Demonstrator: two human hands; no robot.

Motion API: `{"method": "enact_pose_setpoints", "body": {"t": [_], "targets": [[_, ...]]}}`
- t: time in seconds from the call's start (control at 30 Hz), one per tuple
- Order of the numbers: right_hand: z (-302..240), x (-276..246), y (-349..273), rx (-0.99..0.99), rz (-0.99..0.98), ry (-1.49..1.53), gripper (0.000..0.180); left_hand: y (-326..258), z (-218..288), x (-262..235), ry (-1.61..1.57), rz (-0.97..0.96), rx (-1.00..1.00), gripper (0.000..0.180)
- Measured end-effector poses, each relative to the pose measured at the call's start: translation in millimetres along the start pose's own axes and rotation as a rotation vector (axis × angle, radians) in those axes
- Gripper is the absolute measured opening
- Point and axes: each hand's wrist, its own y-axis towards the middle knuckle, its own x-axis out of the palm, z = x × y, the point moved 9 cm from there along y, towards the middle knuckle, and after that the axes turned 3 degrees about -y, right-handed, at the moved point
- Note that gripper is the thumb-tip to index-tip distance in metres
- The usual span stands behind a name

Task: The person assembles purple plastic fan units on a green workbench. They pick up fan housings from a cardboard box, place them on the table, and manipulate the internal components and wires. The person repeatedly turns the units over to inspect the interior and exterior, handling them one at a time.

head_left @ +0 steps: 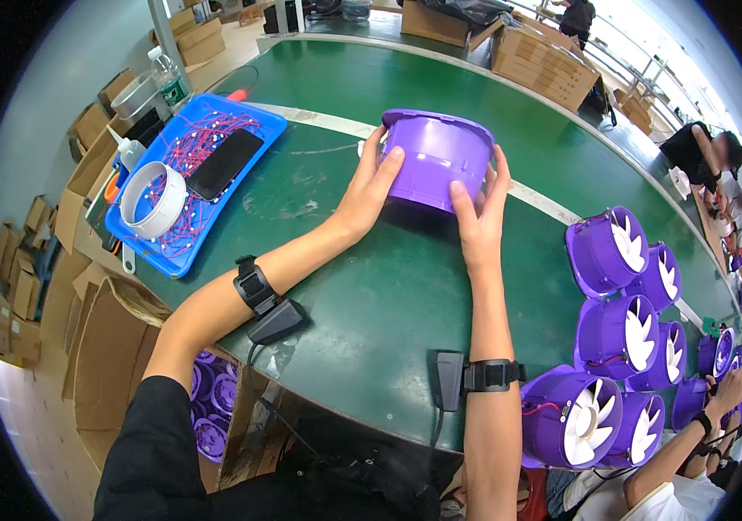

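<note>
A round purple plastic housing (437,163) with a flanged top rim is between my hands, over the middle of the green table. My left hand (366,193) grips its left side, thumb on the near wall. My right hand (482,219) closes round the right side, its thumb also pressed on the near wall. A shadow falls under the housing; whether it touches the table I cannot tell. Its inside is hidden from view. A thin pale wire (327,152) runs left from near my left fingers.
Several purple housings with white fan blades (607,332) stand at the right. At the left, a blue tray (273,130) holds red wires, a black phone (226,164) and a white ring (154,201). An open carton (119,365) of purple parts stands below. A co-worker's hand (728,392) works far right.
</note>
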Motion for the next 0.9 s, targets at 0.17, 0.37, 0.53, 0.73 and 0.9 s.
{"method": "enact_pose_setpoints", "body": {"t": [0.17, 0.37, 0.53, 0.73, 0.9], "targets": [[-5.2, 0.8, -1.3, -0.081, 0.045, -0.056, 0.085, -8.1, 25.8, 11.9, 0.144, 0.008, 0.097, 0.070], [4.7, -21.9, 2.2, -0.011, 0.168, -0.094, 0.045, -2.4, 9.2, 2.0, 0.047, 0.006, 0.046, 0.072], [-2.2, -19.4, 2.6, -0.076, 0.177, -0.176, 0.045, -0.4, 4.3, 1.8, -0.018, -0.006, 0.024, 0.072], [14.7, -33.5, -2.7, 0.183, 0.294, -0.137, 0.048, -4.2, 5.5, 11.2, -0.055, -0.071, 0.001, 0.069], [20.5, -35.0, 4.4, 0.070, 0.261, -0.135, 0.056, -6.4, 9.4, 16.3, -0.034, -0.088, 0.018, 0.064]]}}
